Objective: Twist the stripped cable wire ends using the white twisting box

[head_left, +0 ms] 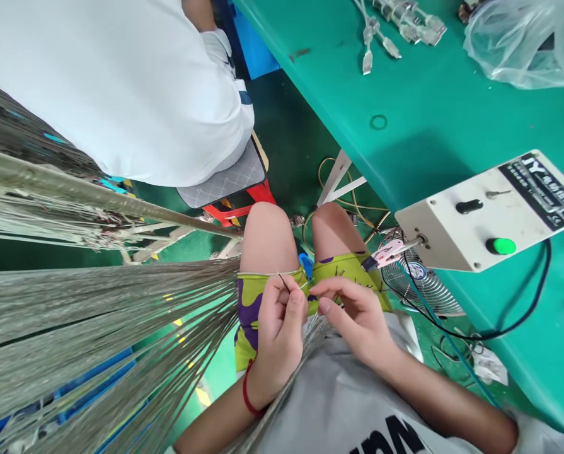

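Note:
Over my lap, my left hand is closed, thumb against the bent fingers, on a thin cable whose dark end sticks out above the fingertips. Just to its right is my right hand, thumb and index finger slightly apart and pointing at the cable end. Nothing can be made out between those fingers; the other fingers are curled. A bundle of thin grey cables runs under my hands and across my lap. Many more grey cables spread out to the left.
A green table on the right bears a control box, USB cables and a plastic bag. Below its edge is a fan. A metal rail crosses on the left. A person in white sits on a stool.

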Demonstrator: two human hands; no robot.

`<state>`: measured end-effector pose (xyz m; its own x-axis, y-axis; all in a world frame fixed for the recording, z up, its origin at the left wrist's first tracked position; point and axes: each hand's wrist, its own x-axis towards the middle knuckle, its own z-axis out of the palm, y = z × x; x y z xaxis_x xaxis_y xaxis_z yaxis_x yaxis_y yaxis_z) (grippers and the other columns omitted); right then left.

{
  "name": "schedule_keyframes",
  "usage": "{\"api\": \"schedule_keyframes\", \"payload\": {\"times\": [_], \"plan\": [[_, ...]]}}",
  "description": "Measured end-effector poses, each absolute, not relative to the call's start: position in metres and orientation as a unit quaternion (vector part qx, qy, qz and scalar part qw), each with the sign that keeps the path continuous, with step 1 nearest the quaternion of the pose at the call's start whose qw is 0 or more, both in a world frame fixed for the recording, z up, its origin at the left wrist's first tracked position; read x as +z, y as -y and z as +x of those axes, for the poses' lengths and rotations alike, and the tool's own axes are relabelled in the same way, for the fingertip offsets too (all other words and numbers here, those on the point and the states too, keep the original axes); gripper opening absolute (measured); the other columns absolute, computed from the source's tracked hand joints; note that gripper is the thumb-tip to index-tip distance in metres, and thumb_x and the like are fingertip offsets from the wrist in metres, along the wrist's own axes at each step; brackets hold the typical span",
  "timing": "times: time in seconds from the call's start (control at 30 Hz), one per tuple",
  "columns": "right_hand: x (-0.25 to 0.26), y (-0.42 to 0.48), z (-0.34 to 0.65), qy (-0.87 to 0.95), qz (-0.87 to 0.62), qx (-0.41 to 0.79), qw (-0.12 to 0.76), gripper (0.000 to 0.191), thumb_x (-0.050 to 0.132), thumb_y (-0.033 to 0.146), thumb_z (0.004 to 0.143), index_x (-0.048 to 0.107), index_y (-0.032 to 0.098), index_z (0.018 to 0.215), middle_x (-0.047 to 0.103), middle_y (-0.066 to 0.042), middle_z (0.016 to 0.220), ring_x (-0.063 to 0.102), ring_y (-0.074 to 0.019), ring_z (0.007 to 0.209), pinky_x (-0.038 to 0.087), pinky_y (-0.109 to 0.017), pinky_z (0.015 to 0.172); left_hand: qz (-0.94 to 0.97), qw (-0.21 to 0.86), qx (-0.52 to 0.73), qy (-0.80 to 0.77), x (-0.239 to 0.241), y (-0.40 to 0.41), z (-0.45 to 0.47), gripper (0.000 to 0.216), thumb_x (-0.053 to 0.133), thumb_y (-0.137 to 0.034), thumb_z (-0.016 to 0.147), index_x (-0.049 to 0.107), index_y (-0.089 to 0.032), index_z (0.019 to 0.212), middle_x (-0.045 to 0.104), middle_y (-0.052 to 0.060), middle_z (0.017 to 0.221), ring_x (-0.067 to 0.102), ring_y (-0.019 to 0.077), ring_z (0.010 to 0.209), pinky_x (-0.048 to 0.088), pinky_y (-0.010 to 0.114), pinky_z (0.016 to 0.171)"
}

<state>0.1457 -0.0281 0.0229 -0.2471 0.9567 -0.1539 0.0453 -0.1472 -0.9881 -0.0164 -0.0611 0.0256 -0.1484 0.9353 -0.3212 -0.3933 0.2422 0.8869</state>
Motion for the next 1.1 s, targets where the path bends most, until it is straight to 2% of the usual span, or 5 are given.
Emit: {"api": "schedule_keyframes", "payload": {"times": [0.17,0.47,0.73,0.97,1.1], "plan": [[0.041,0.033,0.14,0.431,-0.488,0.638,0.412,0.014,0.089,0.045,0.11,0.09,0.031,0.112,0.085,-0.001,0.086,0.079,-0.0219,0.076,0.07,-0.037,0.077,0.31,0.582,0.559,-0.503,0.027,0.066,-0.016,0.036,0.076,-0.054,0.122,0.06,-0.026,0.109,0.052,-0.007,0.08,0.039,0.0097,0.063,0.039,0.019,0.06],[0.044,0.03,0.144,0.391,-0.46,0.684,0.409,0.037,0.095,0.067,0.104,0.09,0.03,0.104,0.084,-0.004,0.089,0.076,-0.0228,0.079,0.067,-0.037,0.074,0.406,0.571,0.532,-0.475,0.021,0.081,-0.021,0.019,0.071,-0.042,0.125,0.068,-0.025,0.118,0.063,-0.003,0.091,0.047,0.0102,0.067,0.042,0.02,0.063],[0.041,0.029,0.142,0.285,-0.404,0.738,0.458,0.041,0.087,0.065,0.11,0.095,0.026,0.1,0.072,-0.001,0.074,0.064,-0.0182,0.069,0.055,-0.03,0.066,0.432,0.583,0.577,-0.374,0.018,0.078,-0.017,0.009,0.067,-0.035,0.127,0.068,-0.026,0.129,0.067,-0.002,0.096,0.05,0.01,0.069,0.045,0.019,0.066],[0.038,0.026,0.142,0.26,-0.372,0.767,0.454,0.016,0.105,0.046,0.1,0.098,0.031,0.101,0.079,0.0,0.079,0.065,-0.0134,0.066,0.054,-0.023,0.061,0.427,0.601,0.562,-0.376,0.017,0.078,-0.017,0.004,0.068,-0.032,0.126,0.07,-0.028,0.129,0.055,-0.005,0.092,0.043,0.0092,0.067,0.039,0.019,0.062],[0.038,0.025,0.142,0.253,-0.375,0.765,0.458,0.012,0.108,0.041,0.098,0.1,0.032,0.099,0.079,0.001,0.073,0.06,-0.0094,0.057,0.052,-0.02,0.056,0.407,0.613,0.569,-0.368,0.018,0.077,-0.014,0.004,0.068,-0.032,0.126,0.07,-0.029,0.129,0.054,-0.006,0.09,0.043,0.0101,0.068,0.051,0.019,0.071]]}}
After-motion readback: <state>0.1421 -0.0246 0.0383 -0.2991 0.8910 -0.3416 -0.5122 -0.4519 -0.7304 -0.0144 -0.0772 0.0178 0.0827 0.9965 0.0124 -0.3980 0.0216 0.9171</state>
